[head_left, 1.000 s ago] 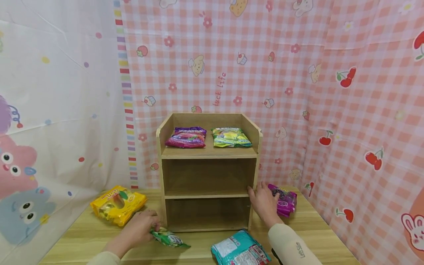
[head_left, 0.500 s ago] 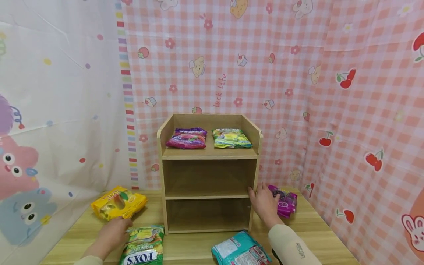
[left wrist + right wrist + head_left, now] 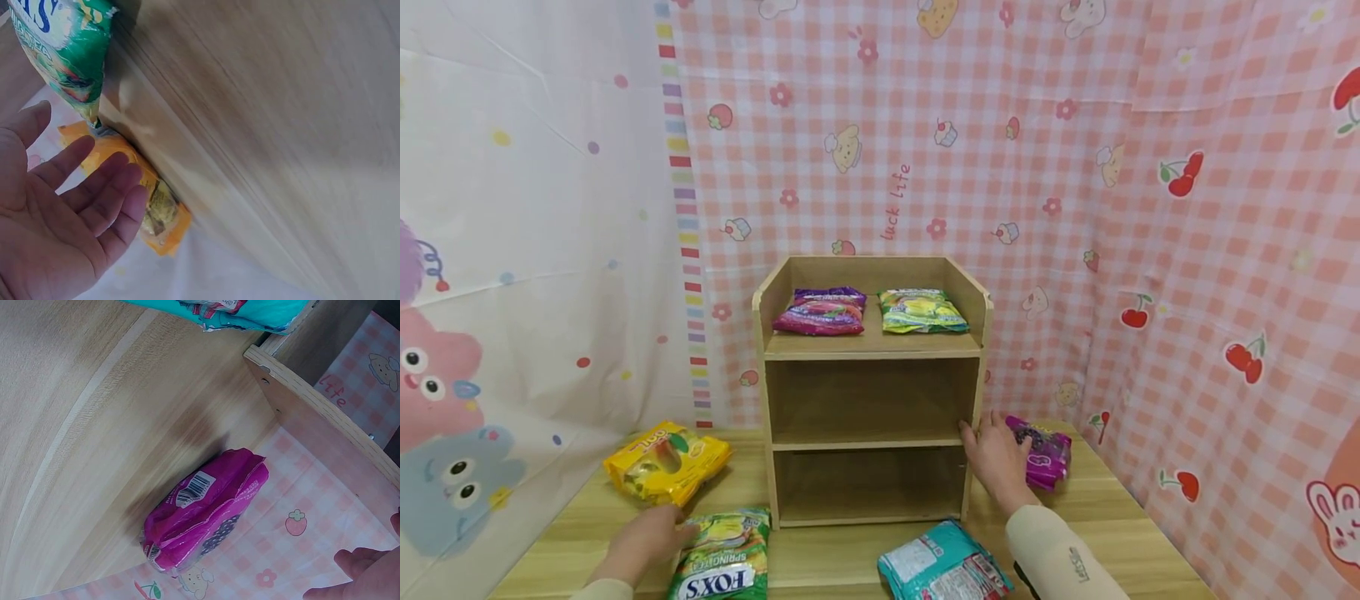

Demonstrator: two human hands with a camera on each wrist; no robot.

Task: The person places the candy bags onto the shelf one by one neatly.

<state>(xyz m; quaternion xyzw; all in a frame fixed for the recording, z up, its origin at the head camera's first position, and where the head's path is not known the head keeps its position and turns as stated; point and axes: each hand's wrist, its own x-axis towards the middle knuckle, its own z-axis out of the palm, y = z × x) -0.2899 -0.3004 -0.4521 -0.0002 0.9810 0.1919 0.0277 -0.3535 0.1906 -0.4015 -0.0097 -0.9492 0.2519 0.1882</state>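
Observation:
Flat on the wooden table lies a green FOX'S Spring Tea candy bag (image 3: pixel 726 558), its print facing up. My left hand (image 3: pixel 642 542) is at the bag's left side with relaxed fingers; in the left wrist view those fingers (image 3: pixel 103 200) hold nothing and the bag is beyond the thumb. Behind that hand is a yellow candy bag (image 3: pixel 666 462) with a mango picture. My right hand (image 3: pixel 1000 458) touches the right side of the wooden shelf (image 3: pixel 872 446) with spread fingers. A purple candy bag (image 3: pixel 1048 457) lies beside it, partly hidden by the hand in the head view.
On the shelf's top tier sit a pink-purple candy bag (image 3: pixel 822 312) and a yellow-green candy bag (image 3: pixel 922 311). A teal bag (image 3: pixel 943 562) lies in front of the shelf, near the right sleeve (image 3: pixel 1060 558). Patterned cloth (image 3: pixel 895 125) hangs behind the table.
The green candy bag has gone from tilted by the shelf's front left corner to flat nearer the front. My left hand moved left and let it go. The right hand stayed put.

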